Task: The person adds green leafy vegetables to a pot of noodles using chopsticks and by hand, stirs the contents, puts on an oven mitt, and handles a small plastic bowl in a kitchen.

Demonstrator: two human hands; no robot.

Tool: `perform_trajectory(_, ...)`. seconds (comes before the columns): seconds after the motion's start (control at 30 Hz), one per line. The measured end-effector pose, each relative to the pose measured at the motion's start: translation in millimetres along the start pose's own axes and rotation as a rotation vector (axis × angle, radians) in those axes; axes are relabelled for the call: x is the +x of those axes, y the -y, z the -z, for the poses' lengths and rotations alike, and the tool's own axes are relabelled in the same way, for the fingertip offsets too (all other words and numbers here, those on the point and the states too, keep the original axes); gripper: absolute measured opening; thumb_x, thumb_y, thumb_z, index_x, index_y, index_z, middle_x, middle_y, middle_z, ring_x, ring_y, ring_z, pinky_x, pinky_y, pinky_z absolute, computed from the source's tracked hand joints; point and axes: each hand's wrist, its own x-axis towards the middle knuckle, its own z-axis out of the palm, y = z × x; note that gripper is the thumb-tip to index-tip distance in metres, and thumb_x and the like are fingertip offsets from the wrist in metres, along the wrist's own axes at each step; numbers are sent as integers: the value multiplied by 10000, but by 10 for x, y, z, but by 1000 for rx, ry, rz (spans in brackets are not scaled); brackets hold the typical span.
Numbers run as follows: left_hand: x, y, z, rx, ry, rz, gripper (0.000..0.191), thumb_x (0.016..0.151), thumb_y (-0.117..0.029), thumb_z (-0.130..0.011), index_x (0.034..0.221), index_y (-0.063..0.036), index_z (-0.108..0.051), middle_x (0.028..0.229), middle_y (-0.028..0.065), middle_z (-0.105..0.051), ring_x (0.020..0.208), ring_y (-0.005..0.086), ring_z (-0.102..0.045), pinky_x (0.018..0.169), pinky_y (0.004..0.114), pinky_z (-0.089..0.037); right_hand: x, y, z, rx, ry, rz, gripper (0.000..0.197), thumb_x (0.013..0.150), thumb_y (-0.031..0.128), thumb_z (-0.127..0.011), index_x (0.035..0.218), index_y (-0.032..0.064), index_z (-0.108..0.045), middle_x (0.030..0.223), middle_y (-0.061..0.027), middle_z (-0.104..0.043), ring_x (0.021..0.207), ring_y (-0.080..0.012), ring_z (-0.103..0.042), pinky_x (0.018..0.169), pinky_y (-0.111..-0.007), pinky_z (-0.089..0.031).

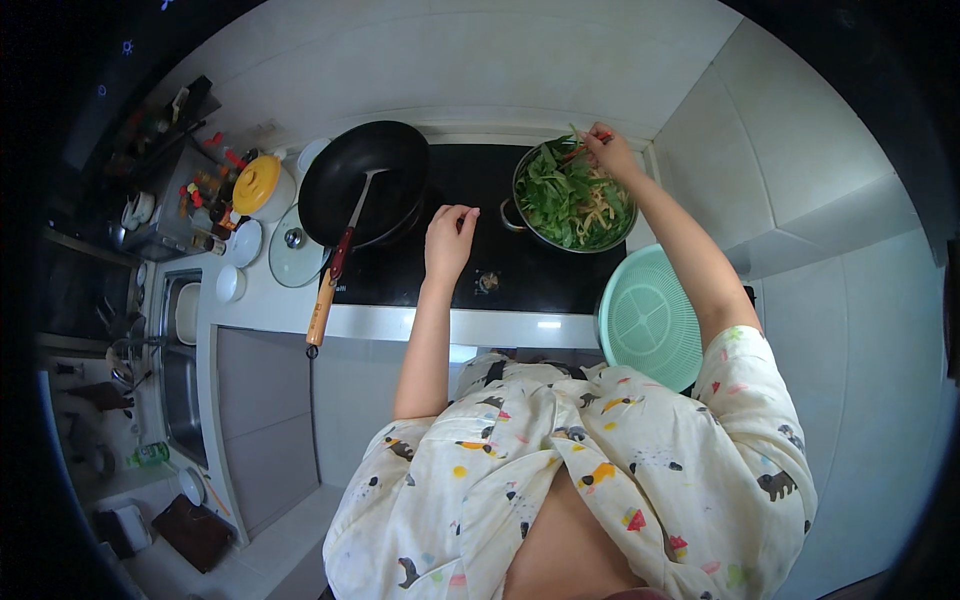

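Note:
Over the right side of the black glass cooktop, my right hand grips red chopsticks. Their lower ends reach into the metal pot, whose rim is heaped with green leafy vegetables and pale yellowish strips. My left hand hovers above the middle of the cooktop, fingers loosely curled and nothing visible in them. It is between the pot and a black wok. A metal spatula with a dark red handle rests inside the wok.
A mint-green plastic colander sits at the front right, below my right forearm. The wok's wooden handle juts past the counter edge. To the left are a glass lid, a yellow-lidded pot, white bowls and a sink.

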Motion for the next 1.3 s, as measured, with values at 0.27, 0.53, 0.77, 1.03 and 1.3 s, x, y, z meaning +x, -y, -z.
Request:
perform_trajectory(0.27,-101,13,102,-30,-1,35,190,832,-179,-563,830,0,-625,764,103,-566,630,203,-526,592,288,-414,-307,160,428,153,6,25,286,877,308,-520,764,46,-532,610,-7,-529,520,-79,-519,473,-218,-410)
perform_trajectory(0.53,-322,173,265,-100,1,127,207,841,-197,-559,833,-1,-625,749,89,-563,604,161,-505,557,266,-392,-763,-254,906,109,83,-188,368,911,394,-417,795,75,-559,564,-10,-535,479,-80,-489,441,-197,-366)
perform_trajectory(0.77,-463,300,373,-75,21,200,234,850,-212,-552,840,11,-623,768,76,-591,635,126,-506,588,241,-393,-856,-807,474,184,-349,-95,292,916,292,-427,751,54,-396,538,-112,-545,409,-142,-505,380,-261,-390)
perform_trajectory(1.03,-533,405,412,-65,-1,186,232,854,-209,-548,842,12,-620,731,58,-567,590,100,-464,550,229,-373,-723,-545,253,29,-372,-28,318,918,268,-434,704,33,-429,528,-87,-561,420,-141,-532,404,-262,-410)
perform_trajectory(1.3,-572,420,428,-91,-22,189,227,854,-200,-551,834,15,-620,718,39,-564,594,85,-459,547,223,-371,-579,-599,224,-8,-383,4,316,907,282,-457,703,41,-437,518,-78,-554,408,-143,-528,400,-270,-412)
